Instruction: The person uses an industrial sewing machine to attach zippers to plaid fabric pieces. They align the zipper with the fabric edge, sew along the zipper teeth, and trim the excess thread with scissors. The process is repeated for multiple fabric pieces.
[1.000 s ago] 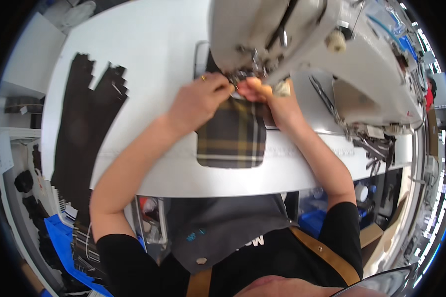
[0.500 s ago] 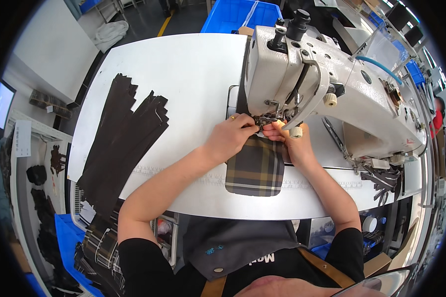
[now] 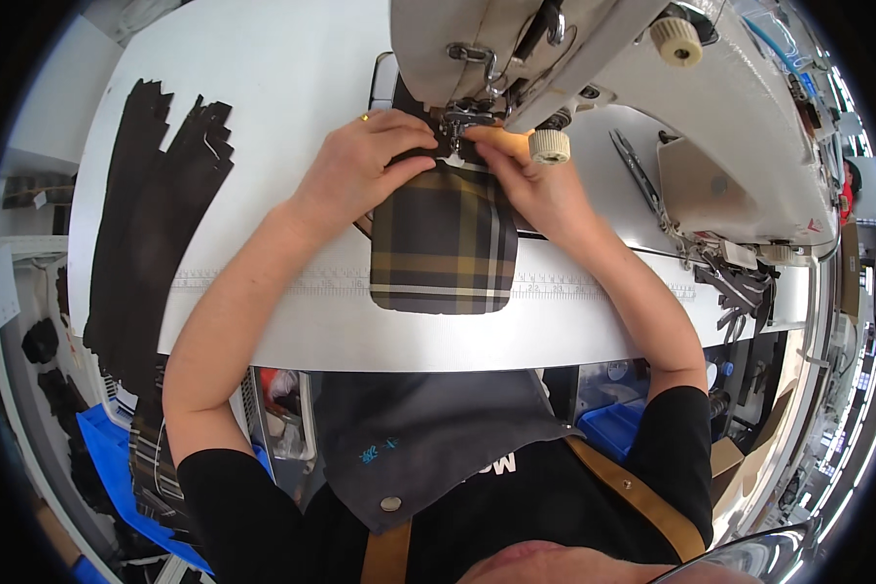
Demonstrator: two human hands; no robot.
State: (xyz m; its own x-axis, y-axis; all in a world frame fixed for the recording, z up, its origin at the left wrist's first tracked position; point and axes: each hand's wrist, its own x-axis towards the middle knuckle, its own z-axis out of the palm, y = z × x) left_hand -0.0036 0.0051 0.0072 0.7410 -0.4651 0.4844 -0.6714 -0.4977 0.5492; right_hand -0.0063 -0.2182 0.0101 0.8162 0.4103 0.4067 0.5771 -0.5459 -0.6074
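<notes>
A plaid fabric piece (image 3: 443,243) in dark grey, olive and white lies flat before the sewing machine (image 3: 594,83), its far edge under the presser foot (image 3: 457,127). To the left of the foot, my left hand (image 3: 365,165) grips that far edge between thumb and fingers, where dark cloth bunches. On the other side, my right hand (image 3: 535,180) pinches the edge close beside the needle area. The machine's head and a cream knob (image 3: 549,146) partly cover the right fingers. A small white bit shows at the edge between my hands.
Long dark fabric strips (image 3: 151,224) lie stacked at the table's left. Tweezers (image 3: 638,170) rest on the white table (image 3: 263,331) right of my hand, near a bundle of dark scraps (image 3: 745,287). A printed ruler scale runs along the front. A blue bin (image 3: 117,467) holds plaid pieces lower left.
My view has moved closer to and lower over the table, so machine and cloth sit higher in the picture. Both hands stay at the fabric's far edge, with the left fingers slightly more spread.
</notes>
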